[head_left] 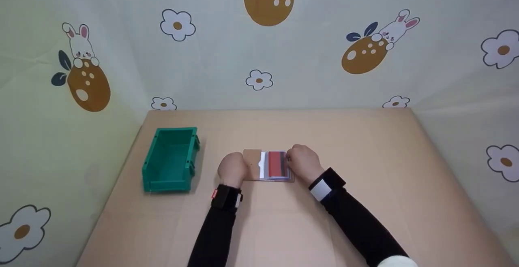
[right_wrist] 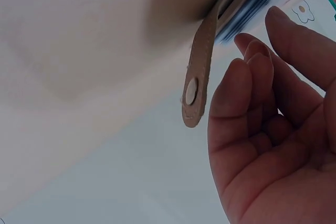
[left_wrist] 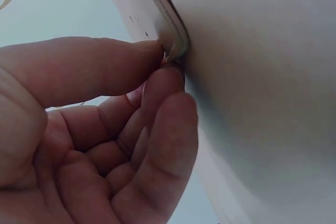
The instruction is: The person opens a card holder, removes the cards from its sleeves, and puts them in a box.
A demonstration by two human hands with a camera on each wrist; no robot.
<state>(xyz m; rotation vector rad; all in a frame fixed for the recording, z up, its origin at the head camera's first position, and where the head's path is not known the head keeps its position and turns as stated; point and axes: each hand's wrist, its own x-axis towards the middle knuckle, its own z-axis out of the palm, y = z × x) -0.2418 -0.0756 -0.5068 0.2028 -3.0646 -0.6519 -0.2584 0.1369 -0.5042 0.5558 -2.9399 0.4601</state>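
Left hand pinches edge of tan card wallet, lying spread on table between hands; right hand, fingers loose, at opposite edge by clear sleeves, contact unclear. We judge wallet light, cover bendable, sleeves slippery; best pinch cover edges.

Pale walls printed with rabbits and flowers stand around a tan tabletop.

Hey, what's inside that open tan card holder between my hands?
Inside the card holder are plastic sleeves; a red panel with a dark stripe shows in the top one. Whatever lies beneath that is covered, so I can't tell.
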